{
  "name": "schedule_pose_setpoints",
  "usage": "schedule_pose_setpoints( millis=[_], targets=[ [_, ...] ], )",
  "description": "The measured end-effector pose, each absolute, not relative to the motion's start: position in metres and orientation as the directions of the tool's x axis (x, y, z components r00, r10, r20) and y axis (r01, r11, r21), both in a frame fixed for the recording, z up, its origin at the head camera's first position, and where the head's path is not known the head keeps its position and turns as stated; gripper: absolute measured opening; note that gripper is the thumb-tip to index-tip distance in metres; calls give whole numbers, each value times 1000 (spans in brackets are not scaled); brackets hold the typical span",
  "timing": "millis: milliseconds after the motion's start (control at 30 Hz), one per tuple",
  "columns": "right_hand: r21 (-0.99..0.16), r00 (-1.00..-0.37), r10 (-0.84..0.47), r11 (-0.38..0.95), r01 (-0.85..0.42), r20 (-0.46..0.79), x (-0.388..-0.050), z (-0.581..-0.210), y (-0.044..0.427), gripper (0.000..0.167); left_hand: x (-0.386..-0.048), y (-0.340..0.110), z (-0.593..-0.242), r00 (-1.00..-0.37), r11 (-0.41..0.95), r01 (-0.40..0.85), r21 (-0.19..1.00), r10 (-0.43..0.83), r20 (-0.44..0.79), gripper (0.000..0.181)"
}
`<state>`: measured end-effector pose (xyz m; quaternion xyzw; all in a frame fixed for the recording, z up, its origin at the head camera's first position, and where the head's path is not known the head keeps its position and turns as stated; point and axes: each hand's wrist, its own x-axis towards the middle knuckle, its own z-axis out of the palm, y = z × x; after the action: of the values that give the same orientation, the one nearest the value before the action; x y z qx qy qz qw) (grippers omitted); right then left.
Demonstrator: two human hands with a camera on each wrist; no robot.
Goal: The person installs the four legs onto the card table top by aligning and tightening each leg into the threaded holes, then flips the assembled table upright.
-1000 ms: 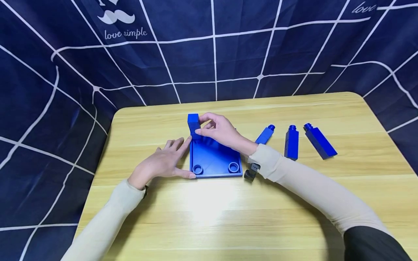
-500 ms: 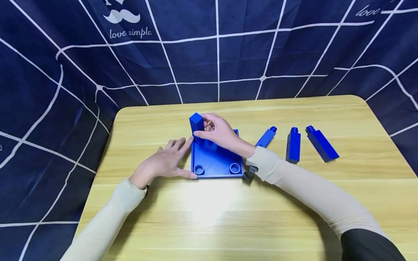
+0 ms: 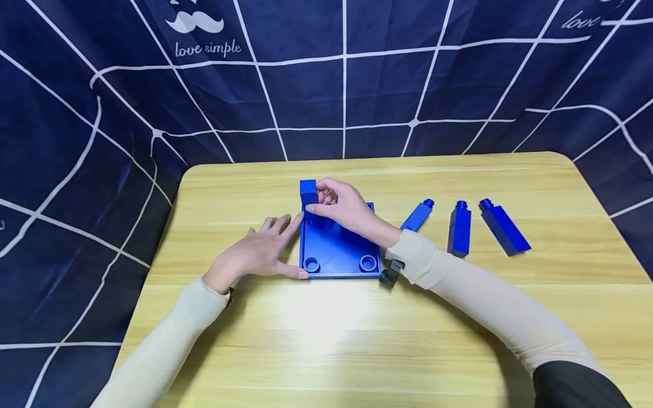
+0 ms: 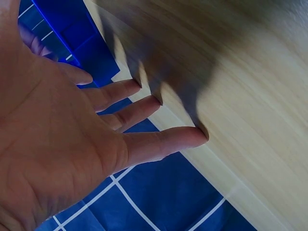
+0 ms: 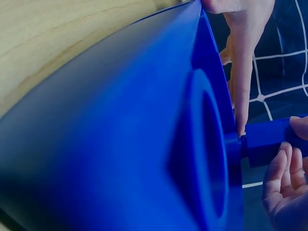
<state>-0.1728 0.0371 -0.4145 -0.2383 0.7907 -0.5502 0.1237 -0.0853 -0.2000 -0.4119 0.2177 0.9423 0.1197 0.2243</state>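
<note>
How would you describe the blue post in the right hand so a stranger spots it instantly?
On the wooden table, find the flat blue tray. At its far left corner, the right hand has a square-sided blue post in its grip. It alone is held upright; the three similar posts to the right lie on the table.

Three posts [image 3: 459, 231] lie right of the tray [image 3: 339, 249] — a fourth post [image 3: 308, 193] stands at its far-left corner.
</note>
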Motion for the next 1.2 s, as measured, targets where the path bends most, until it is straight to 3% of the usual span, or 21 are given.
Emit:
schedule_pose_setpoints(
  millis=[167,467,700,1200],
  targets=[
    [-921,-856,-512,297,-252,69,-173,-414,36,41,-85,-200,-410,-806,878,354,323,461,-371,134],
    [-926,-853,-515,273,-261,89,-172,-416,37,39,-83,-199,-410,-806,881,351,317,457,-377,133],
    [-919,-849,-521,289,-268,84,-173,-418,37,54,-83,-200,-411,-808,877,356,322,462,-366,133],
    [-942,-861,-505,255,-217,62,-174,-424,39,49,-83,-200,-414,-810,877,365,312,464,-357,133]
  ],
)
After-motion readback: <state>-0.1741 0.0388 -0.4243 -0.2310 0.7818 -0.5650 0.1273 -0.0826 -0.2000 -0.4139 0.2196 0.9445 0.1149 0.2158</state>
